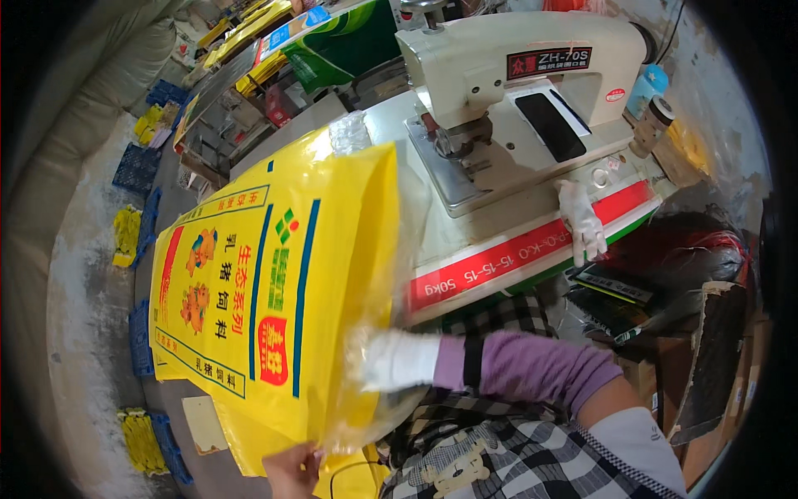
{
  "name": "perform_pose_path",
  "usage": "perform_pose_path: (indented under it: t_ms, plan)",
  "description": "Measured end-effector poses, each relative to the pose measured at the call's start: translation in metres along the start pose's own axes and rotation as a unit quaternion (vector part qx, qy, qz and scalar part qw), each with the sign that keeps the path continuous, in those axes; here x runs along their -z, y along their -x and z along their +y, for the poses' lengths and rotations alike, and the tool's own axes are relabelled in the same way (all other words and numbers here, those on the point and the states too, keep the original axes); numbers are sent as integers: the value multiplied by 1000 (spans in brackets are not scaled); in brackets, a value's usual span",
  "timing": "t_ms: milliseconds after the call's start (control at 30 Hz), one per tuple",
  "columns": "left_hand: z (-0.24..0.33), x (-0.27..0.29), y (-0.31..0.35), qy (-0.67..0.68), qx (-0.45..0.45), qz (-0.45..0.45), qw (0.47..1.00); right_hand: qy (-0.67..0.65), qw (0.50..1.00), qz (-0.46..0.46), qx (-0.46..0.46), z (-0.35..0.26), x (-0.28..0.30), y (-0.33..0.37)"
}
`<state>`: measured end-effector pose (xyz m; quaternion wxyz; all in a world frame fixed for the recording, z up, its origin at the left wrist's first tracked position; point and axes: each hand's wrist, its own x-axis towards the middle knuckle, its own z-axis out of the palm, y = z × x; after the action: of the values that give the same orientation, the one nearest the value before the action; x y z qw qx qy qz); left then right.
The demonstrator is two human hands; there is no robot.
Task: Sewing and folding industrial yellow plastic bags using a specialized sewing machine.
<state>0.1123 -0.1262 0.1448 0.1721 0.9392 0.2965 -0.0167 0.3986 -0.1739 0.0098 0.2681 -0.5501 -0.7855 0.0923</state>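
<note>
A large yellow woven bag [274, 274] with printed pictures and dark blue stripes lies across the table, its mouth turned toward me. Clear plastic liner film [366, 420] bulges out of that mouth. My left hand [291, 470] is closed, pinching the mouth's near corner at the bottom of the view. White-gloved, my right hand [395, 362] reaches to the bag's mouth among the film; its fingers are blurred and partly hidden by the plastic. A purple sleeve [532, 366] covers that forearm.
A white bag-sewing machine [532, 75] stands on the table beyond the bag, a phone [550, 125] lying on its base. An empty white glove [580, 220] hangs over the red-banded table edge. Blue crates [139, 169] line the floor at left; cardboard boxes [673, 374] stand at right.
</note>
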Motion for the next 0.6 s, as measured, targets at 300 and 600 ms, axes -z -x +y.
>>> perform_pose_path:
  t_ms: [300, 600]
  plan:
    - [13, 1, 65, 42, 118, 164, 978, -74, 795, 475, -370, 113, 73, 43]
    - [14, -6, 61, 135, 194, 258, 937, 326, 823, 447, -131, 68, 105, 57]
